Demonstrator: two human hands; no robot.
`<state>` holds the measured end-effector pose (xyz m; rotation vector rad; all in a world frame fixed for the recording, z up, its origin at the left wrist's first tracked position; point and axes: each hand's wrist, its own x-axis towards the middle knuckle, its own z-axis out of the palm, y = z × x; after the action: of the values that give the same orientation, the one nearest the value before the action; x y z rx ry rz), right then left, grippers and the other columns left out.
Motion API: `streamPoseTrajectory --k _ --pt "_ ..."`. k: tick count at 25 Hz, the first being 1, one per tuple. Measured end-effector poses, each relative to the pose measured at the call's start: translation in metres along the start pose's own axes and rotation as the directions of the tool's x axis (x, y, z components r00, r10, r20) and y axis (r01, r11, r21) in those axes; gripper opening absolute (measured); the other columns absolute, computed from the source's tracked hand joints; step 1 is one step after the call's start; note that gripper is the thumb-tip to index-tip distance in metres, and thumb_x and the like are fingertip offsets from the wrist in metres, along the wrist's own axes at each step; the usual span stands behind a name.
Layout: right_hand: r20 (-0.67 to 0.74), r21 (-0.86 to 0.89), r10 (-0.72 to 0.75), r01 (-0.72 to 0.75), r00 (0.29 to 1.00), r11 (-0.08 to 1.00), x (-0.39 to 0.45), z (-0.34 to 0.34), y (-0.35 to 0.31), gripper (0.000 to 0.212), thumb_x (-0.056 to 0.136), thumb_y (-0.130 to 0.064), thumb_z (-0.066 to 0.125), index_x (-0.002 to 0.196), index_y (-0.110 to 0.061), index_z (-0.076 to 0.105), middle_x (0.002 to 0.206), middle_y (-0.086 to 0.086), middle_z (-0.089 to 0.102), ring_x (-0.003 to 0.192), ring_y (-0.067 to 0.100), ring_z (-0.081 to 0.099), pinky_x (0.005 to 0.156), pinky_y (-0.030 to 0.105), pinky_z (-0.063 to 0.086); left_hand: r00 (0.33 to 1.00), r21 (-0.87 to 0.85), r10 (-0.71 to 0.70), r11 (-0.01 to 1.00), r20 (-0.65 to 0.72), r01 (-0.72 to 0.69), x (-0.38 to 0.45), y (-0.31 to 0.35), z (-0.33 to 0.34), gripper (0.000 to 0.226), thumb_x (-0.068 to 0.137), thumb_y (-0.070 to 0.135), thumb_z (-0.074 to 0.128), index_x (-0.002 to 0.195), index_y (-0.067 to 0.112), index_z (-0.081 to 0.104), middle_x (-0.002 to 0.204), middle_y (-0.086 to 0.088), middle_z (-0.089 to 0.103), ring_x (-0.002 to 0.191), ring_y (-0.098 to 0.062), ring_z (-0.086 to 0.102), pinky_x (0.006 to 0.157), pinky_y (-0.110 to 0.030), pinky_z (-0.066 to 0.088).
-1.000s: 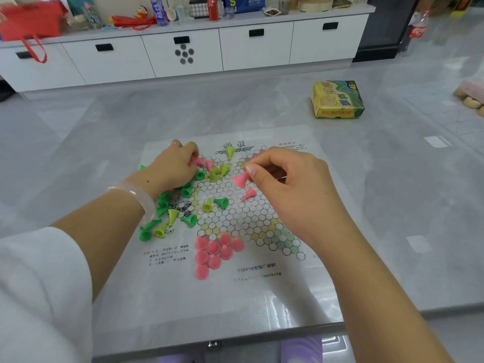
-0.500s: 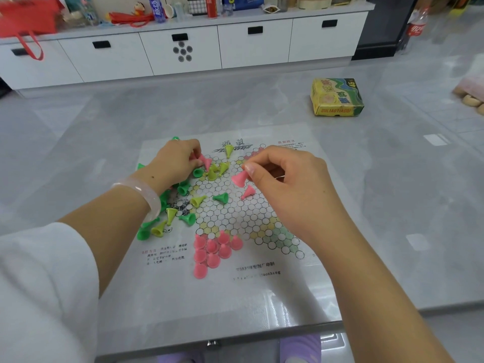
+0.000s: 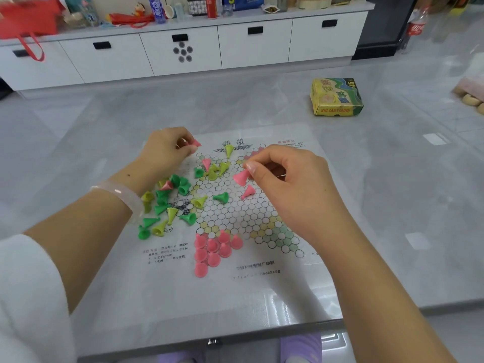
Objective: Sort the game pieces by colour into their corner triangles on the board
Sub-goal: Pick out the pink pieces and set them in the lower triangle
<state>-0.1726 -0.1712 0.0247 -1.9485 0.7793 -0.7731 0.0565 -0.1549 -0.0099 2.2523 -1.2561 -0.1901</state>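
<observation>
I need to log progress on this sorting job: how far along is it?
Done: a pink cluster stands in the near corner triangle. In hand: the left hand and the right hand each pinch a pink piece. Left: green and yellow pieces lie mixed at the board's left, with loose pink ones mid-board.

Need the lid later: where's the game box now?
The game box sits on the floor beyond the board's far right corner, before the white cabinets.

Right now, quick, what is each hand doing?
Left hand: closed, pinching a pink piece.
Right hand: closed, pinching another pink piece over the board.
</observation>
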Motion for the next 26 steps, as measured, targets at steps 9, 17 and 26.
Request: streamPoseTrajectory --k 9,17,26 --pt "0.027 -0.04 -0.012 0.013 1.0 0.999 -0.002 0.007 -0.001 0.023 0.088 -0.018 0.056 0.069 -0.027 0.066 0.074 -0.017 0.069 0.07 0.006 0.064 0.052 0.011 0.04 0.968 -0.785 -0.121 -0.611 0.22 0.102 -0.108 -0.03 -0.045 0.003 0.076 0.011 0.06 0.077 0.01 0.063 0.07 0.0 0.061 0.055 -0.01 0.054 0.049 -0.016 0.045" --pt "0.066 -0.065 0.031 -0.027 0.997 0.998 -0.008 0.03 -0.003 0.023 0.087 -0.018 0.057 0.069 -0.027 0.068 0.073 -0.019 0.069 0.072 0.009 0.061 0.06 0.013 0.044 0.911 -0.874 -0.245 -0.443 0.332 0.199 -0.118 -0.023 -0.036 0.009 0.055 0.014 0.05 0.063 0.011 0.047 0.063 -0.001 0.042 0.048 -0.013 0.04 0.045 -0.018 0.034" --pt "0.119 -0.069 0.061 -0.053 0.991 0.996 -0.005 0.065 -0.011 0.021 0.088 -0.02 0.056 0.071 -0.023 0.068 0.076 -0.007 0.071 0.072 0.021 0.065 0.058 0.02 0.049 0.862 -0.869 -0.28 -0.393 0.423 0.299 -0.113 -0.021 -0.038 0.022 0.072 0.03 0.043 0.06 0.011 0.041 0.059 -0.005 0.046 0.044 -0.015 0.041 0.046 -0.016 0.032"
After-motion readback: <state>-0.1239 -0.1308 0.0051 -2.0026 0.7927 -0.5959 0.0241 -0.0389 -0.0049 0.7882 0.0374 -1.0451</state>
